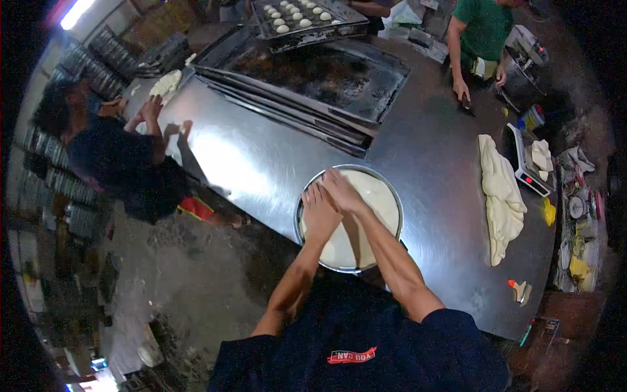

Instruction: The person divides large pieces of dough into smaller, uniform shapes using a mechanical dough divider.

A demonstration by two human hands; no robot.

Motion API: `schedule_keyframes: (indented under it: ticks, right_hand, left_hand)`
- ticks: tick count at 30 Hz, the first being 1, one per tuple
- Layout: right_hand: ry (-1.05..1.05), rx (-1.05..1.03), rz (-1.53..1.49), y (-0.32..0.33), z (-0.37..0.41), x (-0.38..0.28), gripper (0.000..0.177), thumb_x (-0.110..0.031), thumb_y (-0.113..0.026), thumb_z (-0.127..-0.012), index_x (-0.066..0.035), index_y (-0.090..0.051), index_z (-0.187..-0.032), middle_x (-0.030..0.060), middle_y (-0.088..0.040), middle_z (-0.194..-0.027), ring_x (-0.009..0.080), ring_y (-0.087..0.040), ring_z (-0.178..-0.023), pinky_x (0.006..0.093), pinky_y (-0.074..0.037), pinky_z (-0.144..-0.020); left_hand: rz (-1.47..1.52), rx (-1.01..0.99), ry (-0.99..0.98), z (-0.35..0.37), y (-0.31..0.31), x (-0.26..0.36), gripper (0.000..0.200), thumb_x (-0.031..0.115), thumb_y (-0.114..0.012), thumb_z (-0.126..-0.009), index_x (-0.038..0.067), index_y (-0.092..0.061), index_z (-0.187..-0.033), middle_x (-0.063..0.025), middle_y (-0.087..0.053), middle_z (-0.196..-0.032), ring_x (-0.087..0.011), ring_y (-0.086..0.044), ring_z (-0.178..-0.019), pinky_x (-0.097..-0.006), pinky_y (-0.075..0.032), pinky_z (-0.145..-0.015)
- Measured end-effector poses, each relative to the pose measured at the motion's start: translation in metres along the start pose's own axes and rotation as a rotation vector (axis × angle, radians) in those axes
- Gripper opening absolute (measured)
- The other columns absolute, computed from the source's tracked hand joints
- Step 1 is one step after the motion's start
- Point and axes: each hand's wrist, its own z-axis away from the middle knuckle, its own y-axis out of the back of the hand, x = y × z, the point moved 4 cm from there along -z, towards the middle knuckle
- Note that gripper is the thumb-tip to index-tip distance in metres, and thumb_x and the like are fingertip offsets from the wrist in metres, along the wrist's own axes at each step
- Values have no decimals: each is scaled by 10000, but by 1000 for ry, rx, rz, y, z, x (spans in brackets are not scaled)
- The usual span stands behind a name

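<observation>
A large round metal pan [400, 236] sits at the near edge of the steel table, with a smooth pale sheet of dough [375, 202] spread across its inside. My left hand [320, 212] lies flat on the dough at the pan's left side, fingers stretched toward the rim. Beside it and slightly farther away, my right hand [342, 191] rests near the pan's upper left rim, its fingers also extended. The two hands touch or overlap at the fingers. Neither grips anything, and the dough beneath them is hidden.
Stacked dark baking trays [313, 72] fill the table's far side, below a tray of dough balls [300, 13]. At right lie a long dough slab [499, 199], a scale [532, 163] and a scraper [520, 291]. One person [124, 157] works dough at left; another [483, 32] stands far right.
</observation>
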Motion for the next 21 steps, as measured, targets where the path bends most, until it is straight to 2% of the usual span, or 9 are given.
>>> schedule_keyframes:
  ticks: [1, 4, 6, 8, 9, 16, 18, 20, 21]
  right_hand:
    - [-62, 170, 153, -4, 22, 4, 627, -425, -171, -983, -15, -202, -1456, 145, -139, -1538, 252, -89, -1433, 442, -83, -1150]
    - [-128, 210, 441, -26, 31, 24, 604, -398, -169, -993, -12, -188, -1457, 133, -110, -1546, 250, -73, -1435, 443, -87, -1149]
    - [-191, 79, 352, -16, 30, 26, 596, -388, -184, -994, -17, -181, -1460, 129, -101, -1549, 248, -65, -1436, 439, -63, -1151]
    - [-227, 307, -146, 18, 34, 30, 581, -377, -195, -994, -31, -184, -1462, 135, -97, -1548, 262, -76, -1434, 461, -54, -1148]
    - [-213, 358, 350, 17, 47, 39, 563, -334, -209, -981, -14, -231, -1444, 151, -145, -1536, 291, -121, -1425, 488, -66, -1146]
    - [-295, 403, 332, 21, 75, 75, 557, -301, -188, -983, 11, -198, -1443, 154, -161, -1532, 258, -76, -1434, 434, -27, -1155]
    - [-260, 490, 583, 15, 92, 60, 563, -308, -176, -986, 26, -198, -1439, 165, -177, -1526, 257, -88, -1433, 414, -32, -1157]
    - [-270, 309, 491, 31, 69, 64, 565, -306, -176, -988, 19, -169, -1450, 165, -143, -1534, 257, -87, -1433, 408, -42, -1158]
    - [-183, 303, -244, 41, 64, 75, 572, -302, -185, -987, 16, -133, -1459, 162, -127, -1537, 259, -76, -1434, 409, -61, -1159]
  left_hand:
    - [-40, 40, -81, -2, 2, 4, 661, 357, -412, -907, 23, -239, -1451, -159, -213, -1517, -295, -137, -1420, -483, -65, -1141]
    - [-9, 160, -222, 7, -7, 9, 604, 344, -369, -935, 22, -275, -1437, -139, -244, -1509, -271, -171, -1413, -477, -71, -1145]
    - [-59, 152, -148, 10, -8, 9, 579, 324, -352, -947, 20, -282, -1434, -143, -251, -1504, -268, -185, -1408, -468, -81, -1148]
    - [24, 187, -145, 5, -4, 12, 562, 312, -336, -954, 16, -289, -1430, -140, -253, -1504, -280, -194, -1404, -466, -88, -1147]
    - [36, 189, -135, 1, -5, 11, 560, 312, -331, -956, 14, -292, -1428, -139, -251, -1506, -282, -197, -1403, -467, -91, -1146]
    - [11, 220, -117, 2, -5, 9, 556, 323, -329, -962, 4, -312, -1417, -150, -263, -1500, -297, -213, -1398, -475, -116, -1139]
    - [17, 218, -129, 9, -7, 8, 553, 319, -336, -963, -4, -320, -1411, -156, -271, -1496, -303, -212, -1397, -483, -126, -1135]
    - [24, 226, -136, 11, -7, 7, 548, 316, -342, -962, -9, -335, -1404, -171, -280, -1489, -309, -213, -1396, -485, -132, -1133]
    - [1, 236, -113, 15, -10, 6, 551, 318, -348, -959, -14, -341, -1399, -180, -278, -1487, -319, -211, -1395, -494, -130, -1131]
